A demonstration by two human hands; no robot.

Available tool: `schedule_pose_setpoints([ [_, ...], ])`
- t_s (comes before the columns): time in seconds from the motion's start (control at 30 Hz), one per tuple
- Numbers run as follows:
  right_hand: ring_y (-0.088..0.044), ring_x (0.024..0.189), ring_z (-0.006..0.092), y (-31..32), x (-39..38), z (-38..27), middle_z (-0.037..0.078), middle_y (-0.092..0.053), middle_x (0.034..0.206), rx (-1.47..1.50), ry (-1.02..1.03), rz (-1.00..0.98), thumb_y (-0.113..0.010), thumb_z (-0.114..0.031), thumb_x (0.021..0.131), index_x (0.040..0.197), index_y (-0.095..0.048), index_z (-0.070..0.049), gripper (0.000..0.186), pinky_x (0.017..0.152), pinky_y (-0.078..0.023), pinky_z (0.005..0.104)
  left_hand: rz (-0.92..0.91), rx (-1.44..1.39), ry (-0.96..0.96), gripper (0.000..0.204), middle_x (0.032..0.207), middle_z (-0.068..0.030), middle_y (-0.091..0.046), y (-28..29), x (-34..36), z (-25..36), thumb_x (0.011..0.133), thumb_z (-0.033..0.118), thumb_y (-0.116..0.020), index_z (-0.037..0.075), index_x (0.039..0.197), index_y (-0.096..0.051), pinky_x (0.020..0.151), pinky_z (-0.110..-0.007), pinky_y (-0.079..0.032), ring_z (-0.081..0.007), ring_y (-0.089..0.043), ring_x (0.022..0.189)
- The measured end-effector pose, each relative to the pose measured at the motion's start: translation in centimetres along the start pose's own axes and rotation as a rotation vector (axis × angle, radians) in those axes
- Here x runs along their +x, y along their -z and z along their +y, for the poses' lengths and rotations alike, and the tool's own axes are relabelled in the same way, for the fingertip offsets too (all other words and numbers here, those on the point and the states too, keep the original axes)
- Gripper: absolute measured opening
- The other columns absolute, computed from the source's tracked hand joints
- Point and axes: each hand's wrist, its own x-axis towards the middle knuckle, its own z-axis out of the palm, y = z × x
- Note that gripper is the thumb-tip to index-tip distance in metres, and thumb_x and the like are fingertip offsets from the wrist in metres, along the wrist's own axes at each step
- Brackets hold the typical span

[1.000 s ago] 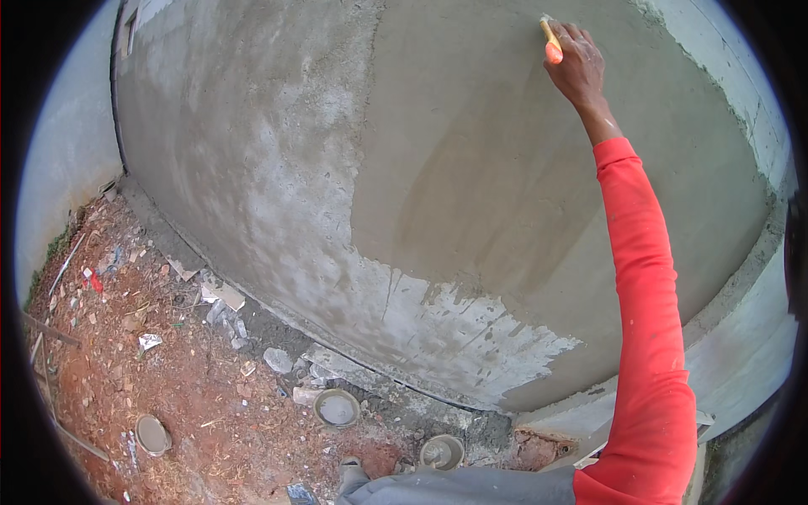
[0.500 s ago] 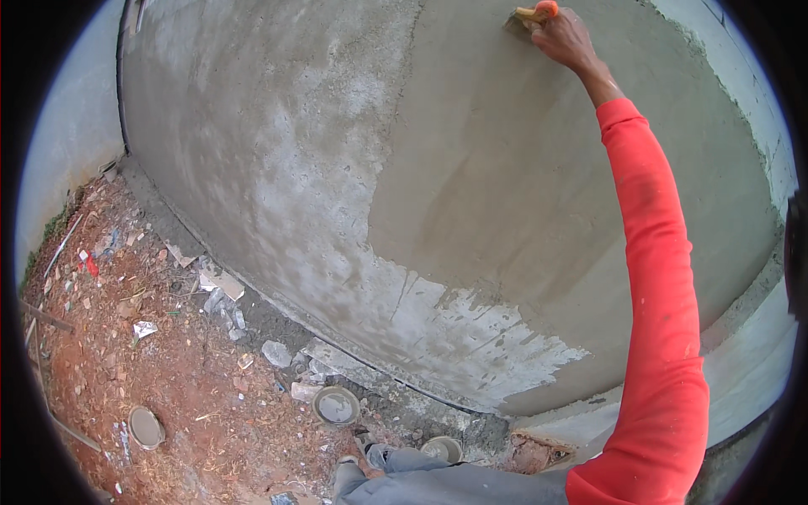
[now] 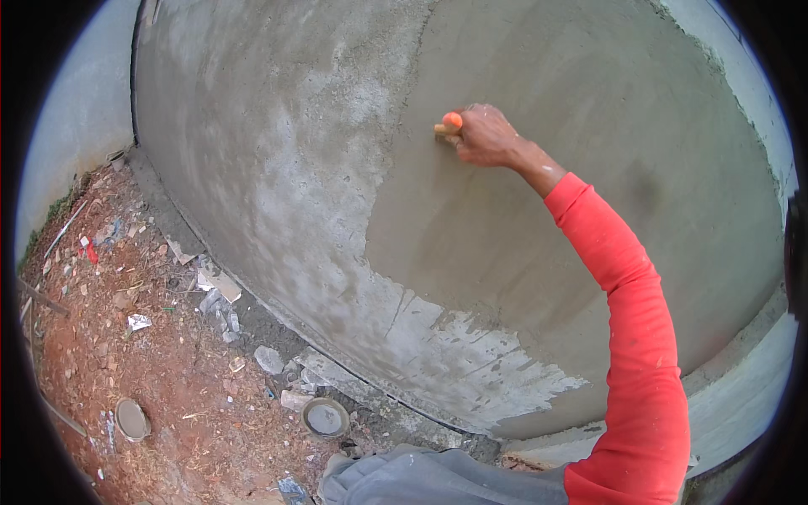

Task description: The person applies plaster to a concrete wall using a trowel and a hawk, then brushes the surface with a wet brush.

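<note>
My right hand, at the end of a red sleeve, is closed around a brush with a yellowish handle and an orange end. The hand hides most of the brush, and its bristle end is against or very close to the wall. Around it spreads a smooth, darker grey coat of wet plaster. Left of that coat, a paler, rougher strip of wall runs down with a ragged lower edge. My left hand is out of view.
Reddish rubble-strewn ground lies at the lower left. A bucket of grey liquid stands near the wall's foot, and another round container sits farther left. Broken concrete pieces line the wall base. A pale ledge borders the right.
My right hand has swept the brush down and to the left across the wet plaster, and the elbow is more bent. The bucket near my feet has become hidden behind my clothing.
</note>
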Motion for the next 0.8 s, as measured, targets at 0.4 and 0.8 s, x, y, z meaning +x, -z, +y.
schedule_pose_setpoints([
  [0.4, -0.067, 0.100, 0.0289, -1.1, 8.0, -0.2, 0.015, -0.069, 0.100, -0.470, 0.174, 0.212, -0.062, -0.001, 0.077, 0.093, -0.067, 0.001, 0.017, 0.078, -0.057, 0.0397, 0.028, 0.020, 0.040, 0.051, 0.101, -0.0112, -0.076, -1.7, -1.9, 0.6, 0.097, 0.045, -0.056, -0.001, 0.113, -0.071, 0.080, -0.037, -0.056, -0.0235, -0.071, 0.091],
  [0.8, -0.067, 0.091, 0.0369, 12.8, 12.8, 4.6, 0.021, -0.069, 0.097, -0.457, -0.231, 0.388, -0.066, -0.009, 0.084, 0.102, -0.069, 0.001, 0.021, 0.074, -0.054, 0.0453, 0.038, 0.151, -0.079, 0.060, 0.105, -0.0119, -0.076, -0.9, -3.3, -1.1, 0.097, 0.055, -0.055, 0.000, 0.118, -0.070, 0.082, -0.039, -0.056, -0.0245, -0.071, 0.094],
])
